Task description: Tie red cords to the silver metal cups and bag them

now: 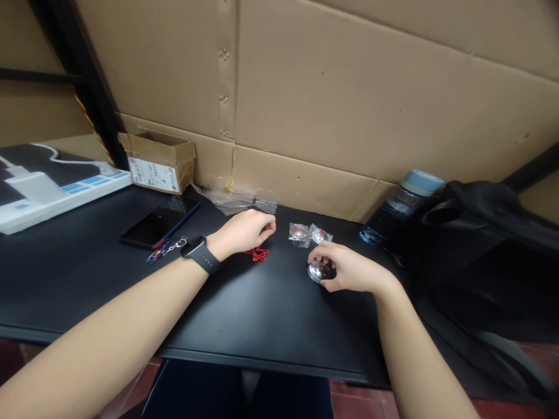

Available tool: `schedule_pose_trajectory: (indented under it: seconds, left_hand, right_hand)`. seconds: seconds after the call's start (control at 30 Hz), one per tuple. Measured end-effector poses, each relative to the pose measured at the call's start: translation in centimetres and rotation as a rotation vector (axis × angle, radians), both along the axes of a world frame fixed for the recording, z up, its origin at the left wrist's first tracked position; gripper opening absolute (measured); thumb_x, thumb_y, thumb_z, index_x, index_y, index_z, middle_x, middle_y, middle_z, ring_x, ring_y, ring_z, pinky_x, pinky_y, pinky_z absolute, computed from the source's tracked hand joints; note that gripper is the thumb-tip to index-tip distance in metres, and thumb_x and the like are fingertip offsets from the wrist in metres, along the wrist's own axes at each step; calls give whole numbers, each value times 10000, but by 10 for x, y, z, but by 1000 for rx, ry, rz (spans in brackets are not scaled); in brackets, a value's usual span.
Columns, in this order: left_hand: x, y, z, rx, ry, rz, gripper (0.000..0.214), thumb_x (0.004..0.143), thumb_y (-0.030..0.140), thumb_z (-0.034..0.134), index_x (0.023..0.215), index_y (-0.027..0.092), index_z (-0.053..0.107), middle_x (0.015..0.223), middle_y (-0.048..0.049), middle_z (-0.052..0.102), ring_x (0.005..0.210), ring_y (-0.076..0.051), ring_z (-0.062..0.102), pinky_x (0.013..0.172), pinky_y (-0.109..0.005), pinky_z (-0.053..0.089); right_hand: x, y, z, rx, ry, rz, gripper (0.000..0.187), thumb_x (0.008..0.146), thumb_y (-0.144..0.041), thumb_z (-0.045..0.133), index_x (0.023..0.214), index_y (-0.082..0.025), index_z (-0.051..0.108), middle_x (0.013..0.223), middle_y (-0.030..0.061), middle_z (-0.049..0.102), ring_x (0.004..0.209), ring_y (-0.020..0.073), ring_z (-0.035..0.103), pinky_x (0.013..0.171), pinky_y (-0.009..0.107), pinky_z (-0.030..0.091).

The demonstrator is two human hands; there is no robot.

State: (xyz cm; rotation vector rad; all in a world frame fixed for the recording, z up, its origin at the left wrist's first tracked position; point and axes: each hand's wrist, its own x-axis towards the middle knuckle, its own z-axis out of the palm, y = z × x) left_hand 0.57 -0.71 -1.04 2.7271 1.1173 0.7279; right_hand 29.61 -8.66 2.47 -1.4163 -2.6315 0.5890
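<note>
My right hand (343,265) has its thumb and fingers curved around the edge of a shiny, silvery round piece (316,272) that rests on the black tabletop. Whether it is metal or clear plastic I cannot tell. To its left, my left hand (248,230), with a dark watch (201,254) on the wrist, is closed with curled fingers; anything inside them is hidden. A bundle of red cord (261,254) lies just below that hand. Beyond the two hands are two small clear packets (299,233) with silvery, red-marked contents, side by side.
A phone (161,221) and a beaded keychain (166,249) lie at left, near a white power strip (65,195) and an opened cardboard box (159,160). Crumpled plastic bags (231,199) sit against the cardboard wall. A blue-capped bottle (402,203) leans beside a black bag (484,250) at right.
</note>
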Motion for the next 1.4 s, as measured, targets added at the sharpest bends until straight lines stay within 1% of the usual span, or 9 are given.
schedule_pose_trajectory:
  seconds: [0.23,0.47,0.57,0.77,0.9,1.03,1.17,1.3,1.4]
  left_hand:
    - [1,0,-1,1,0,-14,83,917,217,616,888,226,693,833,-10,744,751,-179,676,682,-273,442]
    - [1,0,-1,-4,-9,-22,89,921,212,609,892,227,692,835,-9,742,756,-177,674,690,-272,439]
    - [1,0,-2,-8,-16,-35,93,922,210,607,894,226,693,856,-13,747,785,-180,683,711,-274,447]
    - [1,-1,-1,-15,-46,-81,98,917,198,614,877,218,701,861,-16,750,802,-181,688,738,-271,460]
    - [2,-1,-2,-29,-87,-118,100,901,168,628,868,215,710,853,-12,752,797,-174,687,750,-262,464]
    - [7,-3,-4,-102,-176,-145,93,885,150,650,906,204,723,870,-9,766,797,-161,695,759,-248,471]
    - [16,-11,-2,-231,-235,-138,93,873,182,695,947,196,750,867,-15,779,792,-159,707,755,-241,473]
    - [21,-17,1,-290,-268,-151,72,869,200,711,913,197,768,843,-12,778,771,-158,700,737,-241,463]
    - [23,-18,0,-333,-315,-160,87,895,218,691,934,205,768,848,-2,771,765,-152,689,731,-242,464]
  right_hand:
    - [0,1,0,-24,12,3,441,654,-137,726,1080,-238,677,991,27,657,895,212,604,805,307,496]
    - [1,1,0,-33,28,11,446,662,-144,732,1094,-232,665,955,17,637,833,191,594,766,297,491]
    - [0,0,2,1,48,-2,471,656,-129,733,1109,-237,659,964,20,632,839,194,596,773,301,495]
    - [-4,0,6,85,165,8,448,686,-134,746,1112,-240,656,1041,48,592,946,220,603,842,323,518]
    - [-7,0,3,107,218,29,463,679,-107,748,1110,-251,657,1061,44,579,928,211,600,834,335,528]
    - [-13,-1,0,159,319,20,495,685,-83,736,1136,-269,650,1132,46,563,895,185,598,837,338,534]
    - [-24,-1,-4,258,385,21,489,703,-81,730,1143,-279,651,1115,45,595,931,202,604,789,332,530]
    - [-34,2,-11,331,446,34,513,701,-106,762,1168,-284,645,1115,47,612,949,214,607,775,341,530]
    - [-38,2,-15,362,480,38,511,708,-123,776,1175,-286,647,1112,48,617,944,215,604,769,347,534]
